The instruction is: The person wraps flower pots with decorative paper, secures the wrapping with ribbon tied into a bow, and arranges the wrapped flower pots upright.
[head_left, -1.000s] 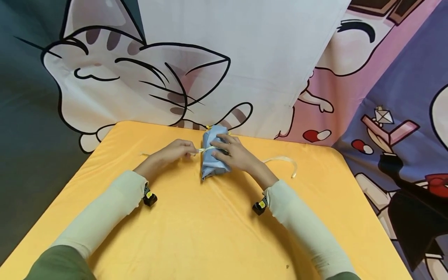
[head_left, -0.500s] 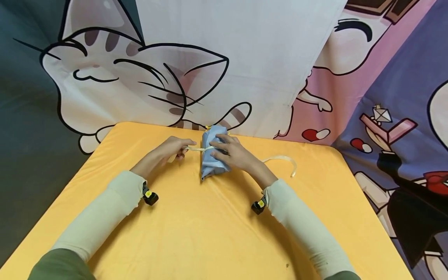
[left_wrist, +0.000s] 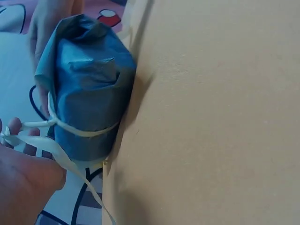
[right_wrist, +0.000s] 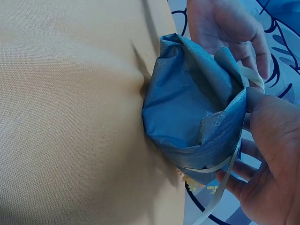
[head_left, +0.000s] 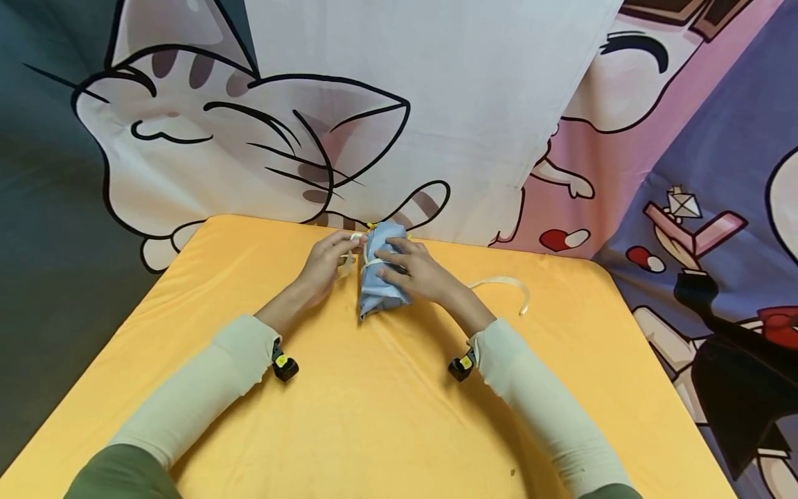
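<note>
A parcel wrapped in blue paper (head_left: 383,287) stands near the back of the yellow table, its folded end facing the wrist cameras. A pale cream ribbon (left_wrist: 84,132) runs round its middle. Left of the parcel, my left hand (head_left: 323,267) holds the ribbon between thumb and fingers, close to the wrapping; a loose length hangs from it in the left wrist view. My right hand (head_left: 420,274) rests on the parcel's right side with fingers spread across the paper. In the right wrist view, the ribbon (right_wrist: 218,192) passes by that hand's fingertips. Part of the ribbon is hidden behind the hands.
The other ribbon tail (head_left: 508,282) lies curved on the yellow tabletop (head_left: 374,416), right of the right wrist. A cartoon-printed cloth (head_left: 474,125) hangs just behind the table's back edge. Small yellow pieces (head_left: 373,226) show behind the parcel.
My left hand first drew the ribbon away to the left, then came back up and right beside the parcel, with the ribbon bent at its fingers. The right hand and parcel have hardly moved.
</note>
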Demonstrator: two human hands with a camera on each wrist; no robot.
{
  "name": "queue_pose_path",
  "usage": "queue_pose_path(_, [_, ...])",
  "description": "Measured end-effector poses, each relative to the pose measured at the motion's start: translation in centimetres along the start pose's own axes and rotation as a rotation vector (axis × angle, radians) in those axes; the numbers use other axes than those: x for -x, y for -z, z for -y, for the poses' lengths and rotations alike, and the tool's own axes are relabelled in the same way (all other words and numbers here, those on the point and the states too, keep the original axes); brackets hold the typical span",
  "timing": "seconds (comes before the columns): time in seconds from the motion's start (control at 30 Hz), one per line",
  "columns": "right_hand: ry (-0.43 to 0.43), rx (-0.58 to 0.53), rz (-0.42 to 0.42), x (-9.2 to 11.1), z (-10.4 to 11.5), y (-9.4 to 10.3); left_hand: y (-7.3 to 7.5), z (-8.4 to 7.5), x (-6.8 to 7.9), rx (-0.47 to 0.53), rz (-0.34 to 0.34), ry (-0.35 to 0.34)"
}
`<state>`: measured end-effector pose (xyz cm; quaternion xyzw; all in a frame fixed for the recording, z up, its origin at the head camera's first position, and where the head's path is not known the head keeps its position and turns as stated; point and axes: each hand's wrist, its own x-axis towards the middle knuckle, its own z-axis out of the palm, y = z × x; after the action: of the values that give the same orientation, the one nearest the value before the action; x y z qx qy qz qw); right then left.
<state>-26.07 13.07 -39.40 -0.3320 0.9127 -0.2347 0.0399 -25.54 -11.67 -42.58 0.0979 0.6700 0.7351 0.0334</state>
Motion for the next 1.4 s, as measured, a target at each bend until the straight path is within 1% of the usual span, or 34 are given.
queue_pose_path(0.07, [0.0,-0.004,-0.002,0.1,0.0,0.0,-0.5,0.1,0.1,-0.013,0.018,-0.007])
queue_pose_path(0.2, [-0.001,-0.008,-0.008,0.1,-0.2,-0.1,-1.1,0.3,0.1,-0.006,0.058,0.036])
queue_pose_path(0.27, [-0.001,-0.011,-0.009,0.1,-0.2,-0.2,-1.3,0.5,0.1,-0.034,0.07,0.046])
queue_pose_path(0.3, [0.0,-0.012,-0.009,0.1,-0.3,-0.2,-1.4,0.6,0.1,-0.061,0.072,0.037])
queue_pose_path(0.43, [-0.006,-0.02,-0.01,0.1,-0.1,-0.3,-1.7,1.0,0.2,-0.201,0.054,-0.069])
queue_pose_path(0.53, [-0.008,-0.027,-0.011,0.1,0.0,-0.3,-1.9,1.4,0.2,-0.266,0.024,-0.151])
queue_pose_path(0.7, [0.007,-0.025,-0.015,-0.1,0.0,-0.3,-2.4,1.8,0.1,-0.365,-0.054,-0.208])
queue_pose_path(0.8, [0.003,-0.021,-0.02,-0.1,0.0,-0.3,-2.8,1.6,0.0,-0.404,-0.083,-0.211])
queue_pose_path(0.93, [-0.008,-0.033,-0.034,-0.1,0.0,-0.3,-3.0,1.4,0.0,-0.419,-0.091,-0.215])
queue_pose_path(1.07, [-0.02,-0.065,-0.052,-0.1,0.1,-0.4,-3.0,1.4,-0.1,-0.468,-0.1,-0.228])
queue_pose_path(1.23, [-0.039,-0.123,-0.07,-0.1,0.1,-0.6,-3.1,1.3,0.0,-0.506,-0.126,-0.224])
queue_pose_path(1.33, [-0.001,-0.138,-0.11,-0.2,0.3,-0.5,-3.1,1.1,0.0,-0.531,-0.126,-0.211])
queue_pose_path(1.4, [0.025,-0.1,-0.159,-0.4,0.5,-0.5,-3.1,0.9,0.1,-0.553,-0.123,-0.202])
